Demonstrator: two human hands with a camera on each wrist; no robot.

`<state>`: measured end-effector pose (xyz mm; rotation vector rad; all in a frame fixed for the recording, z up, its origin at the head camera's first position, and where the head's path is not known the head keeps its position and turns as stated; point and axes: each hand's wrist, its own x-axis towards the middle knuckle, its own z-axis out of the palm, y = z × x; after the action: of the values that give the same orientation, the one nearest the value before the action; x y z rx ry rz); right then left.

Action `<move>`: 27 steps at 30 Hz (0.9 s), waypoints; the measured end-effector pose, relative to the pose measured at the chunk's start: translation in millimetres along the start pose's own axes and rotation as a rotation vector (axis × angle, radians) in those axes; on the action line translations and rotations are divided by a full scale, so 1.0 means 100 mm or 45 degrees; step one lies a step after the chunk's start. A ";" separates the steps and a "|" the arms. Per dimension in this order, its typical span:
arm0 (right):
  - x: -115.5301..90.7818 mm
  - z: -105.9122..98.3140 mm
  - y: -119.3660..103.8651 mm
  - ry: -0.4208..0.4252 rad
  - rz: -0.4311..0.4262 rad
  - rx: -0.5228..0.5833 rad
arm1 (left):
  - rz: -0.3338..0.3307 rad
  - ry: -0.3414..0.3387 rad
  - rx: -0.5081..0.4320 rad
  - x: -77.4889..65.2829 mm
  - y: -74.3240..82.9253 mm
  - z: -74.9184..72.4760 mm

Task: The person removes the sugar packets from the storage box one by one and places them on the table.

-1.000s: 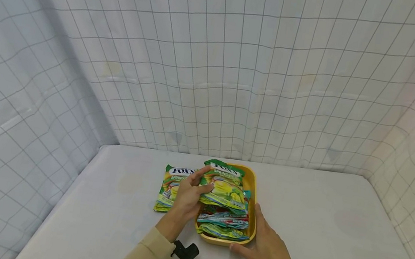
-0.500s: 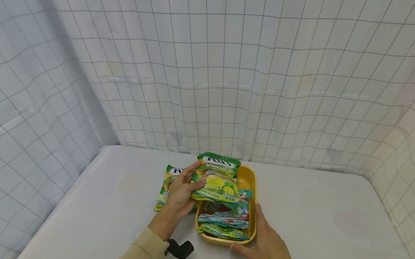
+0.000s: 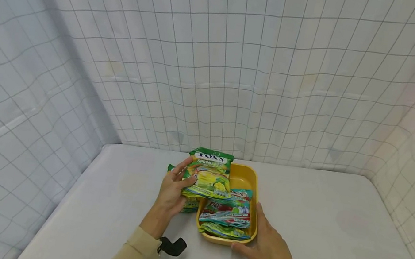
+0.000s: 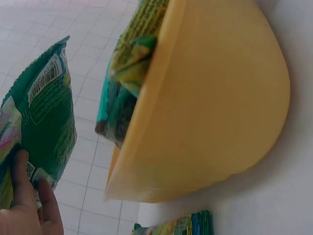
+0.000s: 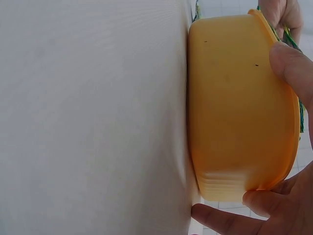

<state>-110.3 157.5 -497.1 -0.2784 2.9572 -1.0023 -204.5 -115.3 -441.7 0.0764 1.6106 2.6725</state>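
My left hand (image 3: 167,197) pinches a green-and-yellow Fox's Spring Tea candy bag (image 3: 208,176) by its left side, thumb on the front. In the left wrist view, two fingers press the bag's green back (image 4: 49,122). It hangs raised over the left edge of a yellow plastic tub (image 3: 243,175). Inside the tub lie teal-and-red candy bags (image 3: 229,213) and a green candy bag (image 3: 222,230) at the near end. Around the tub's near right corner my right hand (image 3: 274,251) grips, thumb at the front and fingers along the right wall (image 5: 239,107).
Another green candy bag (image 3: 191,206) lies on the white table (image 3: 317,226) left of the tub, mostly covered by the held bag and left hand. White grid-patterned sheets (image 3: 254,87) wall in the table at the back and sides.
My left hand has drawn the green candy bag leftward and slightly back, off the tub's contents and over the bag on the table. The right hand and the tub stay put.
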 end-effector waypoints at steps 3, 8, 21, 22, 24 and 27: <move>0.00 0.00 0.00 -0.003 0.003 -0.001 | 0.010 -0.001 0.020 -0.01 0.01 -0.06; -0.01 0.00 -0.01 -0.027 0.036 -0.003 | -0.003 0.002 -0.018 -0.04 0.06 -0.15; -0.02 0.01 -0.01 -0.019 0.023 0.008 | 0.051 0.000 -0.001 -0.05 0.18 -0.43; -0.01 0.01 -0.01 -0.018 0.021 0.008 | 0.057 0.001 -0.001 -0.05 0.19 -0.44; -0.01 0.01 -0.01 -0.016 0.019 0.004 | 0.067 0.002 0.014 -0.05 0.20 -0.47; -0.01 0.01 -0.01 -0.011 0.014 0.004 | 0.070 0.012 0.010 -0.06 0.22 -0.52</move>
<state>-109.2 156.4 -496.8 -0.2657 2.9459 -1.0014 -201.4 -171.5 -446.1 0.1101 1.6459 2.7109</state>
